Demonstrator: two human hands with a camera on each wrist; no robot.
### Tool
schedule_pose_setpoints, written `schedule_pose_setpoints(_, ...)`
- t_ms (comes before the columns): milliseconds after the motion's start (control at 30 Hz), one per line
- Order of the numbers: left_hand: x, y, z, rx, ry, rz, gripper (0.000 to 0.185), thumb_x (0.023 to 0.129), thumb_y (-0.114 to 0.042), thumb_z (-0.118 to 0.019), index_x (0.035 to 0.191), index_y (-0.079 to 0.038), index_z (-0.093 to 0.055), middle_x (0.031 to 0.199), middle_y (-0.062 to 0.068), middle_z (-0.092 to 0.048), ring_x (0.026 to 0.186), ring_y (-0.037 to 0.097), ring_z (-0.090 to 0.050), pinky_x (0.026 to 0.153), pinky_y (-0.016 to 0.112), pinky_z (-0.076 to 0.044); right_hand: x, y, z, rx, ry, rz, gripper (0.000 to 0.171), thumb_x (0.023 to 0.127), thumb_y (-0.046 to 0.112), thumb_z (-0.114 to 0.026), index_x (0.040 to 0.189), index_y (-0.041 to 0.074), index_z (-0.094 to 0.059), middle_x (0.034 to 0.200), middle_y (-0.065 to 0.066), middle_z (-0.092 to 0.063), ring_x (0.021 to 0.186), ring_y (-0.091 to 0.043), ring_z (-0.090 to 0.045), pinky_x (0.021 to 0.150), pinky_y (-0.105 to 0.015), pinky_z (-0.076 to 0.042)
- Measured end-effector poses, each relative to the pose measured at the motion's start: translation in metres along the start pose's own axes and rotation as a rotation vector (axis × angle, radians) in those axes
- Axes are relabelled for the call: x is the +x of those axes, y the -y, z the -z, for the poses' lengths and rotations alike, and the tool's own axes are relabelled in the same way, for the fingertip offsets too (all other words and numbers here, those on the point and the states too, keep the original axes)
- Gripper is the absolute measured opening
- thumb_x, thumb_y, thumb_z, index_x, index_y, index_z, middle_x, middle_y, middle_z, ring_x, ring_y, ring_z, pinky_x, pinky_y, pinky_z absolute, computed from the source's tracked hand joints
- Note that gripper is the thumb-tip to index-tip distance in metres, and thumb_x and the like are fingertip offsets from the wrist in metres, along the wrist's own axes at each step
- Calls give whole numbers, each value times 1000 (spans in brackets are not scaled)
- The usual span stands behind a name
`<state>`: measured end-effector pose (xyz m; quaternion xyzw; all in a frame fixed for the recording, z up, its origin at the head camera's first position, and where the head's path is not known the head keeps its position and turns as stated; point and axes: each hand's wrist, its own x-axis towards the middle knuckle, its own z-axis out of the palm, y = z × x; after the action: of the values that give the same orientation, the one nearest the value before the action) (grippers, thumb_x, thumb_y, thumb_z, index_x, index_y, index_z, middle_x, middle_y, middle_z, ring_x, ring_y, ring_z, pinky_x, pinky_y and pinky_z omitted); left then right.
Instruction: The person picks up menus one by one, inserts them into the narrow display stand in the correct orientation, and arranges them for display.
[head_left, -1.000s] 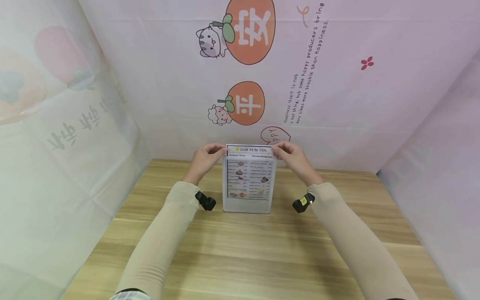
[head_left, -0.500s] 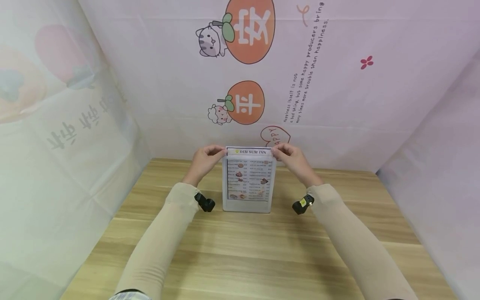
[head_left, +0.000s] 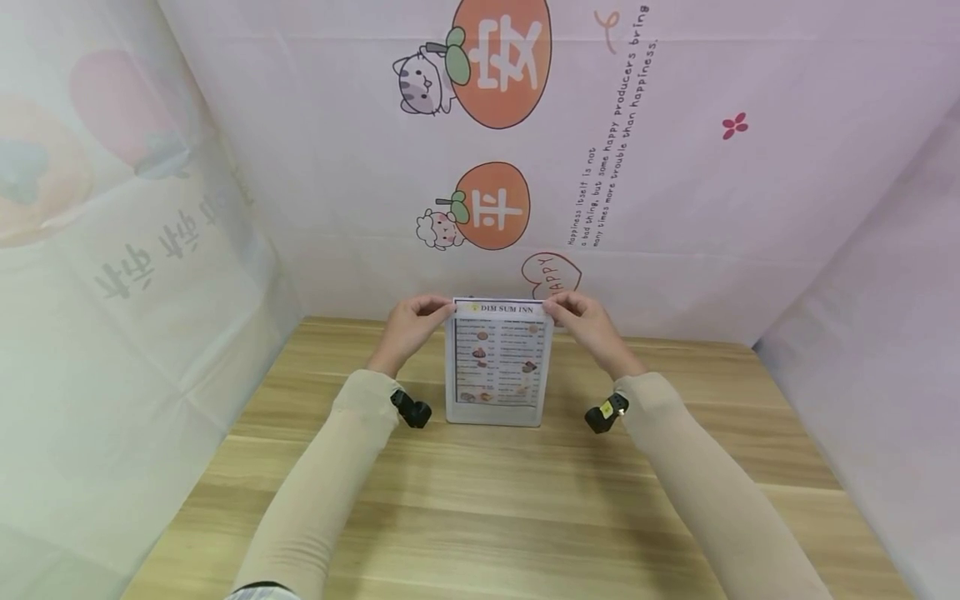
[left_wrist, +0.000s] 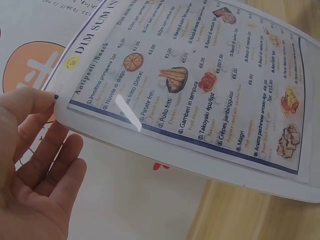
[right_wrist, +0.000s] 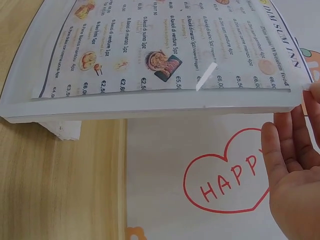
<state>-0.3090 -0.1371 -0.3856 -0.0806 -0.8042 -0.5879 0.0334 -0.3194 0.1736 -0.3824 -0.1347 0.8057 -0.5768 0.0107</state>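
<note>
- Clear acrylic stand (head_left: 498,417) sits upright on the wooden table (head_left: 480,500), far-centre, near the pink backdrop (head_left: 675,167).
- Menu sheet (head_left: 498,354), headed "DIM SUM INN", stands in the stand w/ its top edge sticking just above it.
- Left hand (head_left: 408,327) pinches the sheet's top-left corner, thumb and forefinger closed on the edge; the left wrist view shows the other fingers (left_wrist: 47,165) loose behind the sheet.
- Right hand (head_left: 583,321) pinches the top-right corner the same way; the right wrist view shows its fingers (right_wrist: 290,150) relaxed beside the stand's edge.
- 2 beige sleeves (head_left: 322,492) run from the near edge to the hands, 1 small black wrist cam (head_left: 411,410) under each.
- Backdrop shows a "HAPPY" heart (head_left: 551,273) just behind the menu, plus 2 orange fruit prints higher up.
</note>
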Motion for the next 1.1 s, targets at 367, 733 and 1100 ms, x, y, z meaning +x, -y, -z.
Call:
schedule_pose_setpoints(367, 1, 4, -2, 14, -5, -3, 27, 95, -37, -70, 111, -15, -73, 109, -1, -70, 105, 18, -62, 96, 40, -49, 0, -3, 0, 2, 12, -5, 34, 103, 31, -58, 121, 2, -61, 119, -11, -60, 111, -25, -54, 103, -45, -44)
schedule_pose_setpoints(733, 3, 2, -2, 18, 4, 14, 33, 95, -43, -69, 115, -18, -72, 113, -2, -69, 110, 18, -60, 99, 43, -47, 2, -5, -1, -4, 4, 17, 43, 101, 43, -59, 120, 5, -61, 117, -11, -60, 110, -26, -54, 104, -51, -43)
schedule_pose_setpoints(1100, 8, -12, -9, 32, 10, 20, 38, 97, -45, -64, 122, -17, -69, 114, -2, -67, 112, 18, -58, 101, 42, -45, 9, 4, -3, -14, 20, 42, 49, 102, 43, -56, 131, 4, -58, 124, -12, -59, 115, -27, -53, 103, -46, -45)
